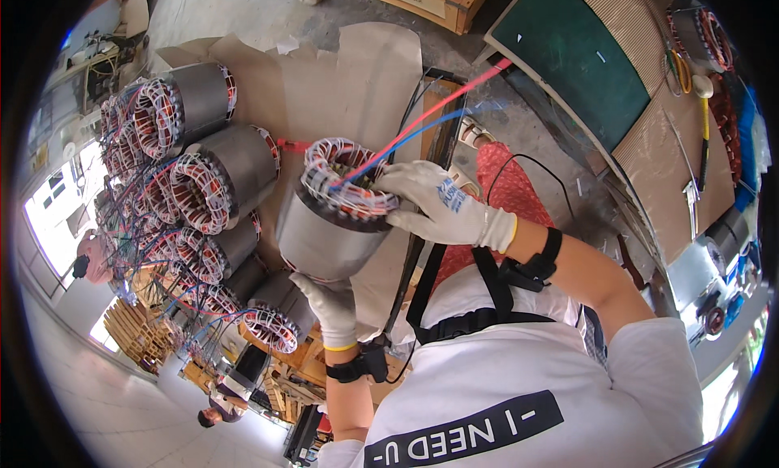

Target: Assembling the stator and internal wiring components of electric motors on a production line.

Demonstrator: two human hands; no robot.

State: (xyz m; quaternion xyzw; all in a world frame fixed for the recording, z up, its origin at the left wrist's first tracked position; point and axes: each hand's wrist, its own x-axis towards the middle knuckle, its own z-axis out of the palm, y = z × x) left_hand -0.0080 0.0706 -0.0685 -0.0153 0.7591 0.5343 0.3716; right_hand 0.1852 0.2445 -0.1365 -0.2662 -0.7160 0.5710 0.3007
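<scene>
A motor stator (pixel 329 237), a grey metal cylinder with copper windings laced in white cord, stands tilted between my gloved hands. Red and blue leads (pixel 438 105) rise out of its wound end and stretch toward the upper right. My right hand (pixel 442 204) grips the laced winding rim on the right side, with fingers bent over the edge. Down at the stator's lower end, my left hand (pixel 327 310) holds it with the thumb showing, while the other fingers are partly hidden. Brown cardboard (pixel 373 70) lies beneath and behind the stator.
Several similar stators (pixel 235 164) lie at left, their loose leads tangled. A bench at right bears a green mat (pixel 572 54) and a yellow-handled hammer (pixel 703 135). A wooden crate (pixel 442 10) stands at the far side. Another person (pixel 223 403) is in the background.
</scene>
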